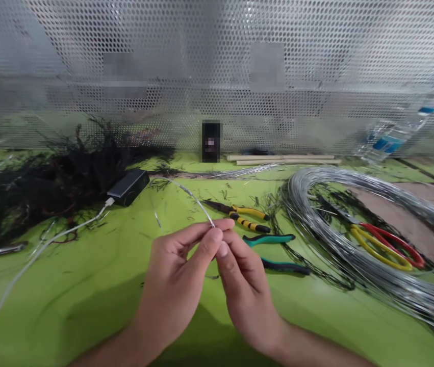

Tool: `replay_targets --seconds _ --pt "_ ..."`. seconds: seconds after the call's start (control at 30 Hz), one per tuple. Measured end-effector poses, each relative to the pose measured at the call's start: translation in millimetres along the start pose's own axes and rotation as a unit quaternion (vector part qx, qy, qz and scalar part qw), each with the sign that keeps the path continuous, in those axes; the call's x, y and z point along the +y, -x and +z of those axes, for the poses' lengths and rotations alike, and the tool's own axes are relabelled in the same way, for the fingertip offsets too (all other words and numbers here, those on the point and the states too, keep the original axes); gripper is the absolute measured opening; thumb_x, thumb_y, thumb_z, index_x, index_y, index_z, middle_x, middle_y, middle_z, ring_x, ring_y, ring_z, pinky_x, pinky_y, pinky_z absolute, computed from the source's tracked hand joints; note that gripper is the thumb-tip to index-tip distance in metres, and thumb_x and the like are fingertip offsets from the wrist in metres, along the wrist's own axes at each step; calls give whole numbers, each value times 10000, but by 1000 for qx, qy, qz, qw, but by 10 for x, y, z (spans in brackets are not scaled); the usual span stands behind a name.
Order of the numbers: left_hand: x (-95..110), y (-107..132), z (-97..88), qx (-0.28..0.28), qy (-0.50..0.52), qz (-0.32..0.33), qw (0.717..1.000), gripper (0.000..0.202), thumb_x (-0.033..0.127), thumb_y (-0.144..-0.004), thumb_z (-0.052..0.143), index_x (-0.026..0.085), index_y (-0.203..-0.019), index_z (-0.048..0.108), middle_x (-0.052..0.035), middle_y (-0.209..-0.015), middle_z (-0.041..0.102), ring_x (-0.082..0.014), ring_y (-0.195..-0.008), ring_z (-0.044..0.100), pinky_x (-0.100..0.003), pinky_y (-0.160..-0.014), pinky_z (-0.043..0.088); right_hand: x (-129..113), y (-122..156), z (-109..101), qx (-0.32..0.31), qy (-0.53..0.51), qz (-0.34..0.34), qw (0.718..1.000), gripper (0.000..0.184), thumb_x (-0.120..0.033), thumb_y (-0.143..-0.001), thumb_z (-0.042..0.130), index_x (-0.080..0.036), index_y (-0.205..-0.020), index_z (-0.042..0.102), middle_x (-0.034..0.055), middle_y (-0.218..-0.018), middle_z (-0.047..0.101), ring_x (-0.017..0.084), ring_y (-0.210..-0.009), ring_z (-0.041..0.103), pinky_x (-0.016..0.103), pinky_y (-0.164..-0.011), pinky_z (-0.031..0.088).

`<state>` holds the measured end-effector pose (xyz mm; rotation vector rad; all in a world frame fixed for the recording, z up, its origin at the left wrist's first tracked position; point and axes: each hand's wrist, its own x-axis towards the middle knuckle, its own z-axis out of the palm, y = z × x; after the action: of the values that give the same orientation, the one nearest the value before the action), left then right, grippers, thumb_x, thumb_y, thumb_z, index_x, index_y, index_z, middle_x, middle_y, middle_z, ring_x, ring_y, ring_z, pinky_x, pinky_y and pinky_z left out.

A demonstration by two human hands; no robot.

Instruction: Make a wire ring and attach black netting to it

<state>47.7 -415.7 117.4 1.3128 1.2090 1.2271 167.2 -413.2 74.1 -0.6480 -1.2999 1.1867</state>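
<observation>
A bent silvery wire rises from my fingertips, arcs up to the left, and its far end hangs down over the green surface. Part of it looks thicker and whitish, as if wrapped. My left hand pinches its near end between thumb and fingers. Pressed against the left fingertips, my right hand is closed in a pinch at the same spot; the exact contact is hidden by the thumbs. Just beyond the right hand lie yellow-and-black needle-nose pliers and green-handled pliers, whose jaws my hand covers.
A large wire coil lies at right, with red-and-yellow-handled scissors inside it. A dark fibrous heap, a black power bank and white cable occupy the left. A plastic bottle leans by the perforated metal screen.
</observation>
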Motion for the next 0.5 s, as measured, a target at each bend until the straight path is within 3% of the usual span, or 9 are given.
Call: replay_targets --seconds 0.07,0.13,0.17,0.23,0.3,0.33,0.4,0.5 --pt "0 -1 -36 16 -12 -4 1000 223 437 -926 765 246 -1014 842 -28 -1032 828 -230 -1024 763 -302 -927 619 -77 -30 -127 -40 109 -25 993 317 -399 -1102 470 -226 -888 627 10 -819 581 175 -773 536 323 -728 492" --pt "-17 -11 -92 29 7 -18 999 237 447 -929 765 226 -989 823 -39 -944 819 -221 -936 768 -292 -845 624 -145 -76 -377 -102 274 -47 955 426 -398 -1119 377 -206 -829 622 41 -824 625 199 -786 576 374 -750 496" --pt "-29 -13 -121 27 36 -31 998 259 464 -935 757 213 -972 808 -41 -880 804 -208 -849 765 -290 -791 624 -162 -92 -537 -126 370 -38 920 411 -390 -1117 377 -193 -890 658 64 -872 677 217 -806 614 400 -757 506" --pt "-56 4 -169 -16 122 -74 990 322 513 -933 748 194 -902 770 -25 -735 740 -157 -623 695 -263 -636 590 -144 -91 -885 -144 564 -13 813 324 -408 -1077 493 -160 -1076 700 116 -997 739 299 -916 679 509 -828 550" --pt "-79 54 -196 -78 187 -127 971 387 558 -925 741 184 -827 729 13 -613 630 -86 -450 526 -199 -462 445 -67 -44 -1197 -203 654 9 728 373 -367 -1011 623 -146 -1310 659 166 -1250 739 387 -1149 679 619 -934 565" --pt "-85 91 -204 -100 192 -147 965 408 569 -928 734 180 -807 718 28 -581 574 -62 -426 447 -176 -426 356 -18 -11 -1317 -217 677 14 703 485 -363 -981 669 -143 -1408 605 183 -1363 698 405 -1244 644 647 -979 558" --pt "-83 178 -216 -114 150 -160 969 405 566 -947 713 181 -824 735 36 -573 501 -53 -466 367 -168 -444 275 72 49 -1466 -228 696 11 681 591 -366 -963 690 -106 -1476 550 220 -1426 657 442 -1325 588 676 -1016 539" --pt "-36 298 -240 -86 20 -115 989 376 556 -965 684 205 -892 796 21 -588 461 -85 -540 361 -198 -487 290 131 81 -1490 -238 692 11 681 499 -376 -993 633 -87 -1398 605 235 -1336 691 434 -1222 643 649 -982 545"
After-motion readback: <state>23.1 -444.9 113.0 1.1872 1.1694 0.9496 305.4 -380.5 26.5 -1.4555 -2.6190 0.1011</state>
